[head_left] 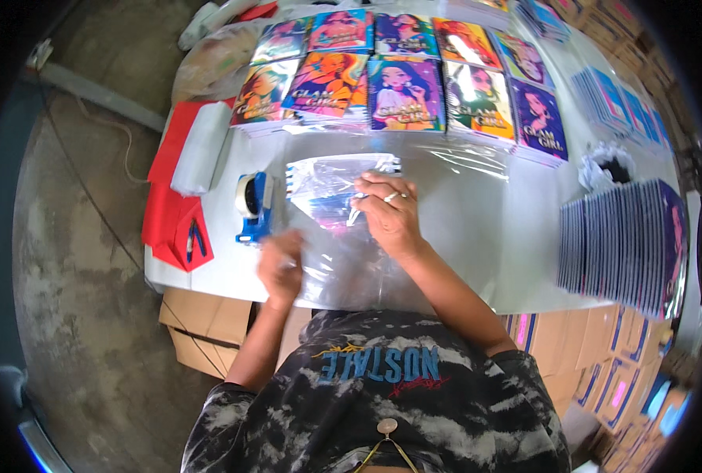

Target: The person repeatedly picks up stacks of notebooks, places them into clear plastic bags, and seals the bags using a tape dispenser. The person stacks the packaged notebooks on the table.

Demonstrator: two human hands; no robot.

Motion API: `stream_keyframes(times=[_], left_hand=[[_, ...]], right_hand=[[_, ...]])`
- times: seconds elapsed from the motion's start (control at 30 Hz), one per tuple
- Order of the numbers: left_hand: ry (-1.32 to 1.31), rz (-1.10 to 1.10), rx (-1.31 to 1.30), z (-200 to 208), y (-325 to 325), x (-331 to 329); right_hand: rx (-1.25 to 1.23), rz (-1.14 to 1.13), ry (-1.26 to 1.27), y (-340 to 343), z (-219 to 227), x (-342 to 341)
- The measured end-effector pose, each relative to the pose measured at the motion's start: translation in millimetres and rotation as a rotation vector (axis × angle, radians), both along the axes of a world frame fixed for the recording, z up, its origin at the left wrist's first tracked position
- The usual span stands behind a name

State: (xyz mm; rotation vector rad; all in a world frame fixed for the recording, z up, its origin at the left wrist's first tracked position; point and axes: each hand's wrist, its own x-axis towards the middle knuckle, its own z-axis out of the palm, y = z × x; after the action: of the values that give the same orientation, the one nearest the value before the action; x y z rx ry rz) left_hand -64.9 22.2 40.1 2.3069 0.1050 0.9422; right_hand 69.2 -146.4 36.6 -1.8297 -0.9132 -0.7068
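Observation:
A stack of notebooks inside a clear plastic bag lies in front of me on the white table, the loose end of the film stretching toward my shirt. With a ring on one finger, my right hand is closed on a gathered fold of the film at the stack's right side. My left hand is up near the bag's left edge, its fingers smeared by motion, so I cannot make out whether it holds anything. Just beyond it stands a blue tape dispenser with a roll of tape.
Two rows of colourful spiral notebooks line the far side. A tall notebook stack stands at the right, with blue-covered notebooks behind. At the left lie red sheets, a white plastic bundle and pens. Cardboard boxes sit below.

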Motion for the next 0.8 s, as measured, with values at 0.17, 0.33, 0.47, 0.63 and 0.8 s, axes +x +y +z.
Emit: stream_keyframes(times=[0.17,0.33,0.47,0.63,0.8], left_hand=[[0.678,0.544,-0.650,-31,155,-28],[0.961,0.217,-0.938,-16,157,-17],[0.427,-0.155,-1.508,-31,142,-57],[0.569,0.708,-0.141,-76,152,-84],[0.133,0.119,-0.976,59,28,11]], right_hand=[[-0.005,0.044,-0.076,4,-2,-1],[-0.024,0.046,-0.110,3,-2,1],[-0.043,0.016,-0.102,1,-3,1],[-0.019,0.040,-0.078,5,-1,-4],[-0.035,0.026,-0.074,0,-2,-2]])
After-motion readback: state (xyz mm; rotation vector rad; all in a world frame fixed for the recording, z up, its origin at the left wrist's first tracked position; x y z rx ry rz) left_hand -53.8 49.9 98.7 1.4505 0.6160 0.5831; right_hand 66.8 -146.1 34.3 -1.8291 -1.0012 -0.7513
